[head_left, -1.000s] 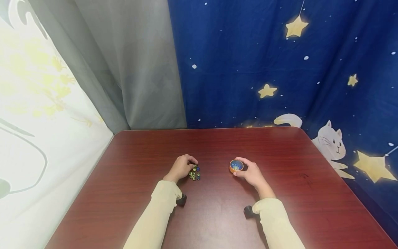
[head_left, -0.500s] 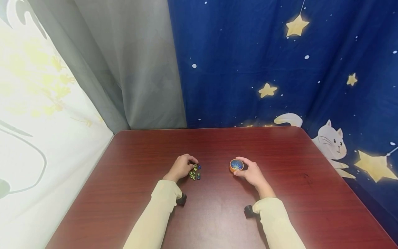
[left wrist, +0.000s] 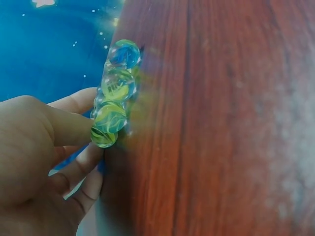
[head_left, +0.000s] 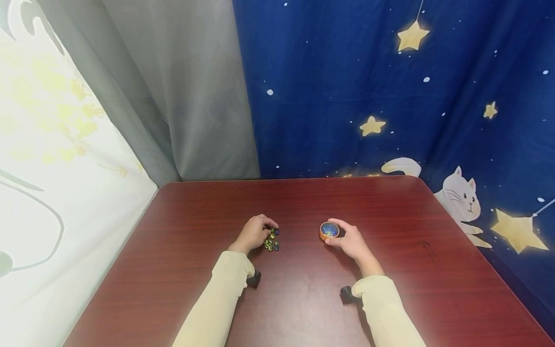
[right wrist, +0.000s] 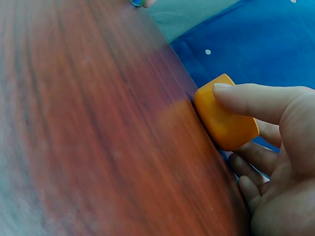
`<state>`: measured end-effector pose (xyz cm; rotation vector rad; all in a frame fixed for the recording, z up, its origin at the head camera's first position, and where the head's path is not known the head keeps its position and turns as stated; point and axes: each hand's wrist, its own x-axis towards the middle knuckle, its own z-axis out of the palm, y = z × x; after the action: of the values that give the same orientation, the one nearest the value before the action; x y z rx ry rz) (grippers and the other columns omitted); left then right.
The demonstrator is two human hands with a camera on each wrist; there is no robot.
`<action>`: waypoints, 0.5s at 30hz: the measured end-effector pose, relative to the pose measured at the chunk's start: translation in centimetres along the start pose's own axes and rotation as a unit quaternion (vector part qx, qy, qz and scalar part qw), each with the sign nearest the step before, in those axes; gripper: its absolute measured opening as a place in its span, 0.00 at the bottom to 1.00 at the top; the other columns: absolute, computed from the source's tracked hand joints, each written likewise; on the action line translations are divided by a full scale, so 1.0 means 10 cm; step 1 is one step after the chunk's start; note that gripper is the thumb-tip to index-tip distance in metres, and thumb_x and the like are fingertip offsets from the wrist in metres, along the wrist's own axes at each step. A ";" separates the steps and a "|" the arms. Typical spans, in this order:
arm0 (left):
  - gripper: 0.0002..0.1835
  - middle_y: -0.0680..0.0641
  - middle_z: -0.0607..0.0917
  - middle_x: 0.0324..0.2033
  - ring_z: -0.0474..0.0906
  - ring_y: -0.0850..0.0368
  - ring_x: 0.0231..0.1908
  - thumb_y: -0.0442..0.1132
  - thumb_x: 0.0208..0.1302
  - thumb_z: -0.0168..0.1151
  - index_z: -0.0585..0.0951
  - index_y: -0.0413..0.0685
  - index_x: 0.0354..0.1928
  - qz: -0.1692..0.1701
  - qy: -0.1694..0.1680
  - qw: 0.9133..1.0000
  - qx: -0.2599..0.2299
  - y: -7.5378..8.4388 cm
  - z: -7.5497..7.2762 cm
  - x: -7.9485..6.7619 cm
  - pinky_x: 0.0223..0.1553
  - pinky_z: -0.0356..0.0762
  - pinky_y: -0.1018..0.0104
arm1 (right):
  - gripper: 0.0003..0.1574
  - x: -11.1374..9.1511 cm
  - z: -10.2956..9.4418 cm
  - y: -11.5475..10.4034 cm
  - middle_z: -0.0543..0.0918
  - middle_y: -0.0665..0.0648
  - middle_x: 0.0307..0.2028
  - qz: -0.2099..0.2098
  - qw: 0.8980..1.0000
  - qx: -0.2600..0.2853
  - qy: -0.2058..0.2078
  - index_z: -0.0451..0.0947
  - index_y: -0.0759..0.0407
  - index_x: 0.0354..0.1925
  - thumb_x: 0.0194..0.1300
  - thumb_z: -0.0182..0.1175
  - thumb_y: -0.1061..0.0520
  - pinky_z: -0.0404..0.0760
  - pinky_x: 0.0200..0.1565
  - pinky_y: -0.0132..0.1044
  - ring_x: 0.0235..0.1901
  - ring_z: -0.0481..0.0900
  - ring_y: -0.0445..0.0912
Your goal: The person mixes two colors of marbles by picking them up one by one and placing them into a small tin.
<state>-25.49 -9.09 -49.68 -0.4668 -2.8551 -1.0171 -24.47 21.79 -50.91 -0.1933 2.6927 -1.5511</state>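
Several clear glass marbles with green, yellow and blue swirls (left wrist: 114,115) lie clustered on the table beside my left hand (head_left: 253,234). The fingers of that hand bend over the far side of the cluster. One fingertip is close to a blue marble (head_left: 277,232) at the far right of the group; contact cannot be made out. Its thumb meets the cluster's near-left side, in the left wrist view (left wrist: 74,129). My right hand (head_left: 352,241) holds a small orange cup (right wrist: 224,120) by its sides, thumb against the near wall. Blue-looking marbles (head_left: 329,230) show inside the cup.
The dark red wooden table (head_left: 299,299) has its far edge against a grey curtain (head_left: 208,96) and a blue star-patterned curtain (head_left: 325,96). A pale curtain (head_left: 65,217) hangs along the left. Bare tabletop separates the marbles from the cup.
The blue marble at the right of the cluster has shifted slightly away from me, nearer the left fingertips. The left fingers have extended a little rightward. The right hand and cup stay in place.
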 end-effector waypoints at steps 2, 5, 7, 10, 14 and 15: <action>0.14 0.52 0.82 0.36 0.76 0.58 0.35 0.24 0.57 0.63 0.88 0.51 0.37 0.000 -0.001 1.000 0.000 0.01 0.00 -0.01 0.41 0.74 0.59 | 0.40 0.00 0.00 0.00 0.81 0.60 0.52 -0.001 1.000 0.000 0.000 0.74 0.55 0.62 0.48 0.73 0.63 0.62 0.59 0.57 0.55 0.72 0.56; 0.13 0.52 0.81 0.35 0.76 0.58 0.35 0.24 0.57 0.63 0.88 0.51 0.37 0.001 0.001 1.000 0.005 0.02 0.00 -0.01 0.42 0.74 0.59 | 0.40 0.00 -0.01 0.00 0.81 0.60 0.52 -0.002 1.000 -0.001 0.000 0.75 0.55 0.62 0.48 0.73 0.63 0.62 0.59 0.57 0.55 0.73 0.56; 0.13 0.53 0.81 0.35 0.76 0.58 0.36 0.24 0.57 0.64 0.88 0.51 0.36 -0.004 0.002 1.000 0.006 0.02 0.00 -0.01 0.42 0.74 0.59 | 0.40 0.00 -0.01 0.01 0.81 0.60 0.52 -0.003 1.000 -0.003 0.000 0.75 0.55 0.61 0.48 0.74 0.63 0.62 0.59 0.57 0.55 0.73 0.56; 0.13 0.53 0.81 0.35 0.76 0.58 0.36 0.25 0.57 0.64 0.87 0.50 0.36 -0.008 0.003 1.000 0.007 0.03 0.00 -0.01 0.43 0.74 0.58 | 0.40 0.00 0.00 0.01 0.81 0.60 0.52 -0.003 1.000 -0.003 0.001 0.75 0.55 0.61 0.48 0.74 0.63 0.62 0.59 0.57 0.55 0.73 0.56; 0.13 0.53 0.81 0.35 0.75 0.57 0.36 0.25 0.58 0.63 0.87 0.51 0.36 -0.014 0.002 1.000 0.006 0.02 0.00 0.00 0.43 0.74 0.57 | 0.40 0.01 0.00 0.00 0.81 0.60 0.52 -0.001 1.000 -0.002 0.004 0.75 0.55 0.61 0.48 0.73 0.63 0.62 0.60 0.57 0.55 0.72 0.56; 0.13 0.53 0.81 0.35 0.75 0.57 0.36 0.25 0.58 0.63 0.87 0.51 0.36 -0.015 0.002 1.000 0.007 0.02 0.00 0.00 0.44 0.74 0.57 | 0.41 0.01 0.01 0.00 0.81 0.59 0.52 0.000 1.000 -0.001 0.004 0.75 0.55 0.61 0.48 0.73 0.63 0.61 0.60 0.57 0.55 0.72 0.56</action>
<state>-25.43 -8.90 -49.54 -0.4216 -2.8709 -1.0021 -24.54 21.73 -50.96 -0.1881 2.7009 -1.5519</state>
